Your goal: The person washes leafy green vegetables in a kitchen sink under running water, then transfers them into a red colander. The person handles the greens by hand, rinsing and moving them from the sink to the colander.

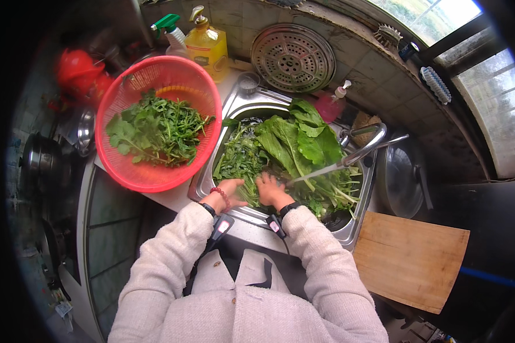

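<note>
A steel sink (199,186) holds water and heaps of greens. On its left side floats a bunch of small-leaved greens (237,157); broad leafy greens (315,143) with pale stems lie on the right. My left hand (228,191), a red bead bracelet at its wrist, closes around stems of the small-leaved bunch near the sink's front edge; some fingertips are hidden among leaves. Beside it, my right hand (270,190) rests on the greens with its fingers spread. Water runs from the faucet (363,150) to just right of that hand.
Left of the sink stands a red plastic colander (115,166) with cut greens (160,128). A wooden cutting board (409,257) lies at the right. Behind are a yellow pump bottle (207,48), a pink pump bottle (330,106) and a round perforated steel plate (293,57).
</note>
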`<state>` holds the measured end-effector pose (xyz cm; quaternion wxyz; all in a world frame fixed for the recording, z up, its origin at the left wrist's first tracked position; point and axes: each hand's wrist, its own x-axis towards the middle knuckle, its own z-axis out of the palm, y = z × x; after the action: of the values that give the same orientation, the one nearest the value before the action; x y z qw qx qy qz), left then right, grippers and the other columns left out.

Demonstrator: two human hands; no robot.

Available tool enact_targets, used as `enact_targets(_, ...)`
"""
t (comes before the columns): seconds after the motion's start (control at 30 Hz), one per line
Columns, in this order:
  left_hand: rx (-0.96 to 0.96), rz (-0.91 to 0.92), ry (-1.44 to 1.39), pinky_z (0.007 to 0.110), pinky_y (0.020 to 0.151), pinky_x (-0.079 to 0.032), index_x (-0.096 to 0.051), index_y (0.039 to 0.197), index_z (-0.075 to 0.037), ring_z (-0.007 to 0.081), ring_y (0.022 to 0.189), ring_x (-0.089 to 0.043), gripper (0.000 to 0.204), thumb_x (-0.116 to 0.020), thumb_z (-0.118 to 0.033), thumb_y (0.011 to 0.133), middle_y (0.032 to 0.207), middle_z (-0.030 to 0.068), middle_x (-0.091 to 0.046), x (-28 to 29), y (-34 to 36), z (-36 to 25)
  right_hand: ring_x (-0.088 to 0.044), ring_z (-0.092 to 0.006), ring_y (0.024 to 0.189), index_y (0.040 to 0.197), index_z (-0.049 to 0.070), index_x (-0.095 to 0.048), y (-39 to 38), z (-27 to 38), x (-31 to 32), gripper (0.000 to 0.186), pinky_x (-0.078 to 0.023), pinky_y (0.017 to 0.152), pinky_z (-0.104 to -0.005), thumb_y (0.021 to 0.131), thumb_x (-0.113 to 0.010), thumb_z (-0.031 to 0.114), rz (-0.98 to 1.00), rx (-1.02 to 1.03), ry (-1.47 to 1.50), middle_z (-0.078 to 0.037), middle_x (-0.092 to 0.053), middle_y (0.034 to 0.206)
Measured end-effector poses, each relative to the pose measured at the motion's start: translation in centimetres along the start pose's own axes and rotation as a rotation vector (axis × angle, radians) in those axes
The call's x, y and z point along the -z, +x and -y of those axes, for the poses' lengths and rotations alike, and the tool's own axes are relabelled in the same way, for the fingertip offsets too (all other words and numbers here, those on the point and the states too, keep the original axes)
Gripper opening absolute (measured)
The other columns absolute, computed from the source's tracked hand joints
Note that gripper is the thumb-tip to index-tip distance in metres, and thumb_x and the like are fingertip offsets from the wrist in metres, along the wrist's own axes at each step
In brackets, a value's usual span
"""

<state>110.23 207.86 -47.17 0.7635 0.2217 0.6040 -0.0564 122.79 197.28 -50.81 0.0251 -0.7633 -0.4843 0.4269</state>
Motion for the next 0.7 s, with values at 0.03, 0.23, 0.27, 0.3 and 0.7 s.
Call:
enact_targets(0.03,0.001,0.165,-0.034,0.061,0.093,-0.043,-0.028,0.141,-0.004,0.0413,0.137,-0.021,0.055,-0.050,-0.023,0.094,0.150,0.0217,-0.015,0.6,0.4,-0.1,-0.025,-0.0414,0.137,0.143,0.011,-0.033,0.0,1.1,-0.3,0.066,-0.026,0.109,-0.0567,0.081,-0.056,0.012,-0.022,0.019,-0.017,-0.019,-0.022,0.152)
enact_targets(0.23,0.032,0.267,-0.066,0.066,0.092,-0.041,-0.011,0.148,-0.009,0.0473,0.139,-0.004,0.068,-0.050,-0.027,0.095,0.154,0.0203,0.005,1.7,1.1,-0.2,-0.028,-0.0399,0.136,0.135,0.031,-0.048,-0.7,0.9,0.6,0.048,-0.025,0.104,-0.0645,0.088,-0.051,0.023,0.092,0.202,-0.305,-0.012,-0.026,0.151)
enact_targets(0.27,0.020,0.254,-0.065,0.066,0.093,-0.040,-0.009,0.148,-0.009,0.0473,0.139,-0.003,0.070,-0.050,-0.027,0.095,0.154,0.0204,0.007,1.7,0.7,-0.3,-0.028,-0.0369,0.137,0.134,0.034,-0.050,-0.6,0.4,0.8,0.046,-0.027,0.103,-0.0615,0.089,-0.049,0.024,0.008,0.137,-0.406,-0.010,-0.025,0.152)
enact_targets(0.3,0.012,0.239,-0.065,0.066,0.093,-0.039,-0.007,0.149,-0.010,0.0473,0.139,-0.002,0.072,-0.051,-0.027,0.094,0.154,0.0206,0.008,1.8,0.3,-0.4,-0.027,-0.0349,0.138,0.135,0.031,-0.048,-0.2,0.2,1.0,0.048,-0.027,0.103,-0.0626,0.089,-0.047,0.020,-0.009,0.093,-0.276,-0.010,-0.022,0.153)
enact_targets(0.7,-0.019,0.219,-0.167,0.065,0.096,-0.038,-0.005,0.148,-0.007,0.0454,0.140,-0.003,0.074,-0.052,-0.027,0.094,0.153,0.0228,0.010,2.7,-1.6,-0.6,-0.035,-0.0372,0.133,0.139,0.016,-0.041,2.1,1.6,0.1,0.053,-0.028,0.106,-0.0588,0.086,-0.045,0.014,0.150,0.181,-0.162,-0.013,-0.036,0.146)
